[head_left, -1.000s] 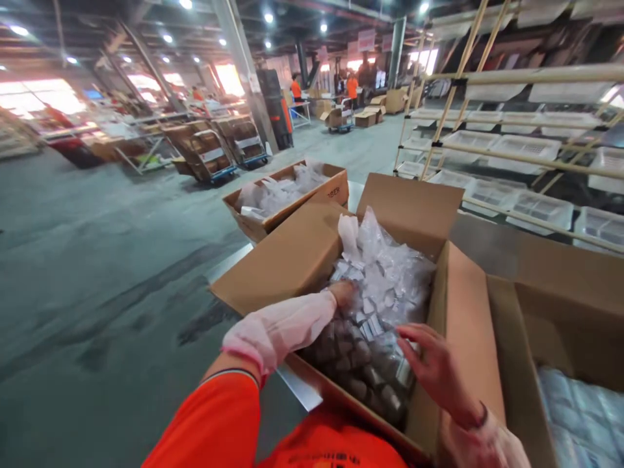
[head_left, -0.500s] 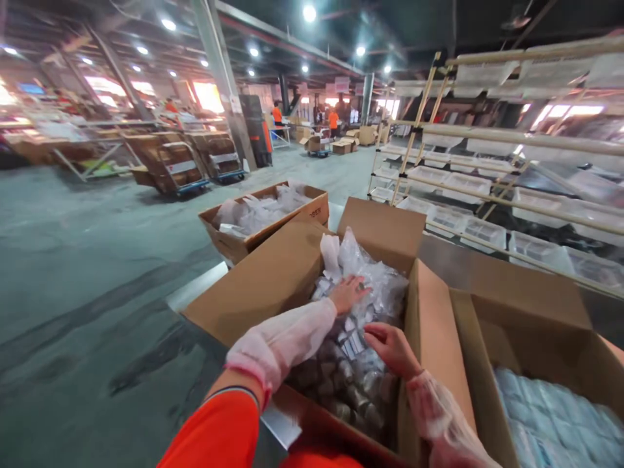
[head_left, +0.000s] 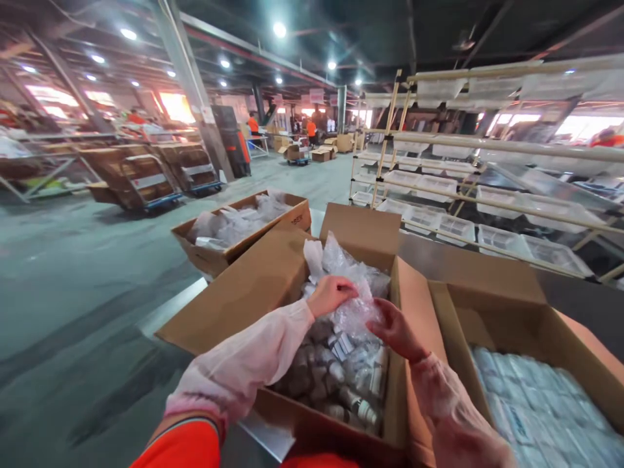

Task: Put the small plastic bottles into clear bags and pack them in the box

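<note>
Clear bubble wrap (head_left: 358, 312) is stretched between my two hands above an open cardboard box (head_left: 424, 318). My left hand (head_left: 332, 296) pinches its left edge, fingers closed. On the other side, my right hand (head_left: 396, 330) grips the wrap with thumb and fingers. Beneath lie many small whitish wrapped pieces (head_left: 312, 374), some of them cylindrical; their exact kind is hard to make out. More bubble wrap (head_left: 336, 253) stands up at the far end of the box. Both forearms wear translucent white sleeve covers.
At the right, another open box (head_left: 507, 318) holds rows of bluish wrapped packs (head_left: 546, 403). A box with plastic wrap (head_left: 295, 224) stands at the far left. Beyond are a rack of white bins (head_left: 453, 227), loaded carts (head_left: 141, 179) and people in orange.
My left hand has closed on the bubble wrap and lifted it toward me. My right hand has risen to take its other side. The view has turned slightly right.
</note>
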A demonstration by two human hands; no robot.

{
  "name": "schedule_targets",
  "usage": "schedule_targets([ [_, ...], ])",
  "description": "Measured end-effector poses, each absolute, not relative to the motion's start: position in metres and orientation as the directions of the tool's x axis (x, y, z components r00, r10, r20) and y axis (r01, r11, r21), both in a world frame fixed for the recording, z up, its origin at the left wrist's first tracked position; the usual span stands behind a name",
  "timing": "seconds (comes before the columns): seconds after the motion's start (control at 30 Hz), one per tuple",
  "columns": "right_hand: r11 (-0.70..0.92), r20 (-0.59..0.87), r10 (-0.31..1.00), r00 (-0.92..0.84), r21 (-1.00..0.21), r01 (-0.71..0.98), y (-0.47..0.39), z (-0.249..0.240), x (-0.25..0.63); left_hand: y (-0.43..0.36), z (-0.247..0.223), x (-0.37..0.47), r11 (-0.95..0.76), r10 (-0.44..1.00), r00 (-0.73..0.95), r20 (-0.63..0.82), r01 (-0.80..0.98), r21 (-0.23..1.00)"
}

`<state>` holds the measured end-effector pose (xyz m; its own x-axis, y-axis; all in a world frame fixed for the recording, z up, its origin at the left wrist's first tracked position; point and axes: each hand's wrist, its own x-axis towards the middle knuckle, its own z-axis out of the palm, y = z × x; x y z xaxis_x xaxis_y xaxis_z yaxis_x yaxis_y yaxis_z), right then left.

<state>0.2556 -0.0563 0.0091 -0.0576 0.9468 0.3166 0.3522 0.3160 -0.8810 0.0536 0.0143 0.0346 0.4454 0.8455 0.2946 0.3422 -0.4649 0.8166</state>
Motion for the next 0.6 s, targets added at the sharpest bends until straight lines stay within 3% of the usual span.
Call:
schedule_targets([
  [0.07, 0.301, 0.355, 0.933, 0.051, -0.851, 0.43, -0.064, 0.007, 0.257, 0.011, 0.035, 0.041, -0.349, 0.923, 0.282, 0.262, 0.328, 0.878],
  [0.13, 0.28, 0.369, 0.923, 0.113, -0.842, 0.461, -0.072, 0.004, 0.259, 0.008, 0.032, 0.031, -0.303, 0.944, 0.221, 0.244, 0.294, 0.906],
  [0.27, 0.267, 0.334, 0.938, 0.091, -0.866, 0.424, -0.085, 0.006, 0.252, -0.005, 0.023, 0.031, -0.409, 0.87, 0.391, 0.301, 0.231, 0.883],
  [0.33, 0.325, 0.396, 0.915, 0.079, -0.838, 0.439, -0.089, 0.007, 0.248, -0.01, 0.02, 0.035, -0.424, 0.841, 0.472, 0.266, 0.267, 0.865],
  [0.4, 0.41, 0.534, 0.843, 0.068, -0.719, 0.562, -0.093, 0.008, 0.252, -0.008, 0.021, 0.032, -0.386, 0.874, 0.432, 0.222, 0.339, 0.858],
  [0.5, 0.464, 0.663, 0.737, -0.131, -0.356, 0.811, -0.1, 0.015, 0.266, -0.002, 0.03, 0.015, -0.346, 0.924, 0.298, 0.239, 0.389, 0.854],
  [0.6, 0.514, 0.659, 0.679, -0.323, -0.112, 0.851, -0.105, 0.033, 0.264, -0.008, 0.045, 0.004, -0.497, 0.84, 0.455, 0.296, 0.427, 0.755],
])
